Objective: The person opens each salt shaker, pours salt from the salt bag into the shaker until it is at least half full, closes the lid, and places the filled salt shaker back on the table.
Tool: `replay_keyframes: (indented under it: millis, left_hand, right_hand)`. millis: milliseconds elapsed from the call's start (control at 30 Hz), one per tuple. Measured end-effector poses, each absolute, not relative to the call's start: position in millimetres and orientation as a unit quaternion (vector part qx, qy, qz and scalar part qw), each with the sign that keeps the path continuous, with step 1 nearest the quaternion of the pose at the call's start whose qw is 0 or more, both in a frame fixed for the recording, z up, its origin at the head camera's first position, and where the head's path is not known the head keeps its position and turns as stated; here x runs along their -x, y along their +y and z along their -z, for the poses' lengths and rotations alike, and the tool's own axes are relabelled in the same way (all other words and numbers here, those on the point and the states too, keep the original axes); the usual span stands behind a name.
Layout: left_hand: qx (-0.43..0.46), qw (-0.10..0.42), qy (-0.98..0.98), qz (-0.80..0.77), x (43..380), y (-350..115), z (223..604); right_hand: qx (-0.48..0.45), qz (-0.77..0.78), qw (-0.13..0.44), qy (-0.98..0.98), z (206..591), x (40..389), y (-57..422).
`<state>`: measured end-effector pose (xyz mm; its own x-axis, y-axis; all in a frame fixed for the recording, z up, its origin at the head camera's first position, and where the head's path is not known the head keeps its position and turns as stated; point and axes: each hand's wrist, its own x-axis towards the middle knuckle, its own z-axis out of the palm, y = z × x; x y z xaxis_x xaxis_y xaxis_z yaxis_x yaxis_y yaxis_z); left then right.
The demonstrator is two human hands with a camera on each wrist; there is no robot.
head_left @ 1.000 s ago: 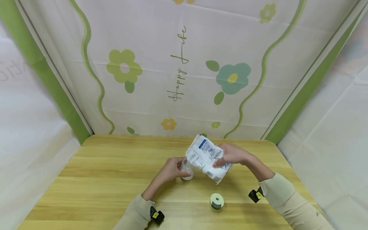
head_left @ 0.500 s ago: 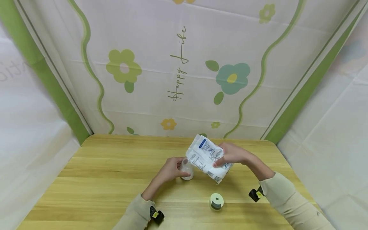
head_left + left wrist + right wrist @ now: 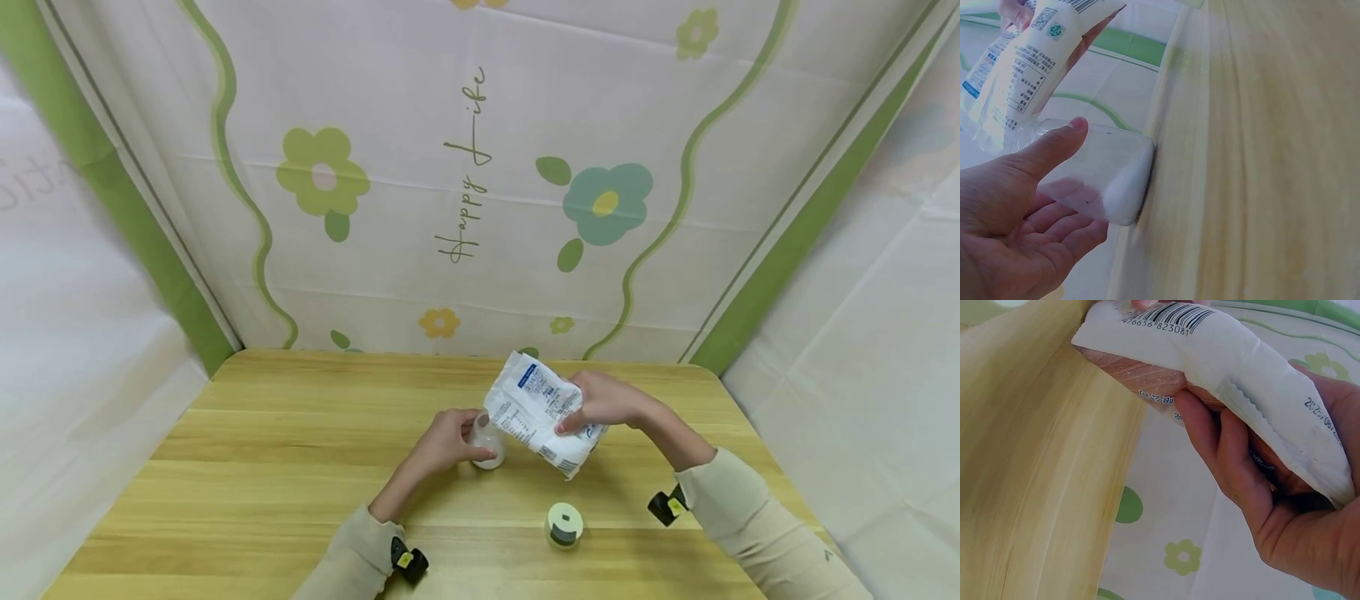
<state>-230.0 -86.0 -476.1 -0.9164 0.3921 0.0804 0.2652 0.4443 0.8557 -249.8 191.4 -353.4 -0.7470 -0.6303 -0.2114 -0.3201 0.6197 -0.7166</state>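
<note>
My left hand (image 3: 446, 444) grips a small clear jar (image 3: 489, 450) that stands upright on the table. In the left wrist view white contents show at the base of the jar (image 3: 1097, 165), with thumb and fingers on either side. Held in my right hand (image 3: 609, 402) is a white printed plastic bag (image 3: 536, 412), tilted so its left corner meets the jar's mouth. The right wrist view shows fingers curled under the bag (image 3: 1254, 381), whose pinkish side is turned down. Whatever passes from bag to jar is hidden.
A pale green round lid (image 3: 564, 526) with a dark grey patch lies on the wooden table (image 3: 262, 467), nearer me than the bag. A flowered white curtain (image 3: 390, 250) rises behind the table's far edge, and white fabric hangs at both sides.
</note>
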Motion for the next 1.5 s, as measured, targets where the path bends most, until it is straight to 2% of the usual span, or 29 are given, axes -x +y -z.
replay_keyframes:
  millis: [1500]
  left_hand:
    - [-0.189, 0.067, 0.853, -0.483, 230.6, -87.3, 476.4]
  right_hand:
    - [0.270, 0.337, 0.223, 0.874, 353.5, 249.7, 190.9]
